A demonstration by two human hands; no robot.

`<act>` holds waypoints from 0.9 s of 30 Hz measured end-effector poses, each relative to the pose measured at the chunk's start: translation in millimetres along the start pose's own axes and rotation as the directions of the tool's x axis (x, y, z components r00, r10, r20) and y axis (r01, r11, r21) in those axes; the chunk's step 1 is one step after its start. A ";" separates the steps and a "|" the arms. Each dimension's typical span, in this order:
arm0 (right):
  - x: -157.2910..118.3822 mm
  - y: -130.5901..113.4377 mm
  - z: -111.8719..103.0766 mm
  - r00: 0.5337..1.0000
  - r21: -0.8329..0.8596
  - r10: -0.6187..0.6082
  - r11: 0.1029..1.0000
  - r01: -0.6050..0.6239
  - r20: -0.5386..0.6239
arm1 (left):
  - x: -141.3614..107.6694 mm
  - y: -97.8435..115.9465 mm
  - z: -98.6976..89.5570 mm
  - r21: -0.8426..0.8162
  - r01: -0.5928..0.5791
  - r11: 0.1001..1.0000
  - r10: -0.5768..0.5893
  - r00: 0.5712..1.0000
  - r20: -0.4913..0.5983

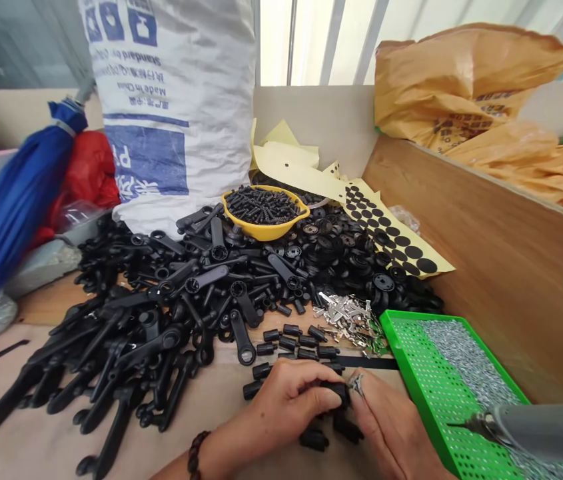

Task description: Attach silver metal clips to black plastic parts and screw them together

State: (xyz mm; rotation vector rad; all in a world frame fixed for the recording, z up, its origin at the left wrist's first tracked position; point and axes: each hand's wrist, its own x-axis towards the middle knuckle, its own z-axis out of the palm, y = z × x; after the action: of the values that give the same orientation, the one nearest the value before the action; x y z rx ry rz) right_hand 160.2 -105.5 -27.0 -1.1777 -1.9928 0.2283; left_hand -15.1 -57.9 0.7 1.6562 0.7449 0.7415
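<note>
- Grey power screwdriver (544, 433) nearest the camera at lower right, bit pointing left toward the hands, no hand on it
- Left hand (288, 417), with a dark bead bracelet (197, 455) on the wrist, curled closed around a black plastic cylinder (338, 393)
- Right hand (391, 430) narrow, pinching the same cylinder from the right side, so the hands nearly touch
- Cylinder at bottom centre, partly hidden by fingers; long axis looks roughly left-right, exact end direction hard to tell
- More short black cylinders (286, 340) loose on the desk (26, 413) just above the hands, a few more (314, 439) just below them
- Amount done looks small: big heaps lie unused, no finished item clearly visible
- Black lever arms (111, 360) heaped at left and centre, black round parts (336, 243) heaped behind
- Yellow bowl (264, 223) at upper centre, full of black screws (261, 205)
- Black adhesive dots (391, 230) on yellow backing at centre right; upper part of backing (286, 160) bare, lower part full
- Silver metal clips (348, 320) piled just above the hands, right of centre
- Green perforated tray (411, 373) at lower right, covered with small silver screws (466, 373)
</note>
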 end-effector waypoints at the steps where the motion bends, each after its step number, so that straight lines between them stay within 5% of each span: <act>1: 0.5 0.0 -1.4 0.999 -0.032 -0.032 0.999 0.032 0.000 | 0.1 -0.8 0.7 -0.042 0.047 0.998 -0.047 0.999 0.006; 4: 2.5 -0.1 -6.8 0.995 -0.108 -0.097 0.989 0.098 0.014 | 0.7 -0.8 1.8 -0.110 0.148 0.983 -0.147 0.989 0.017; 12: 6.5 -1.4 -11.5 0.994 -0.098 -0.096 0.990 0.100 0.043 | 2.6 -0.3 0.3 -0.113 0.183 0.977 -0.183 0.983 0.009; 20: 0.8 -5.6 -0.2 0.995 0.132 0.092 0.986 -0.097 0.047 | -1.3 3.8 -1.4 0.231 -0.120 0.965 0.129 0.991 -0.021; 27: -5.1 -2.4 2.9 0.989 0.153 0.140 0.978 -0.145 0.041 | -1.8 3.0 2.9 0.414 -0.412 0.812 0.456 0.890 -0.009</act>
State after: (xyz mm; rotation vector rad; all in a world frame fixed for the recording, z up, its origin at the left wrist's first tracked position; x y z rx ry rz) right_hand 157.8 -110.2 -30.5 -1.2227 -1.8808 0.4693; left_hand -13.6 -61.5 2.9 2.2227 0.6224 1.0607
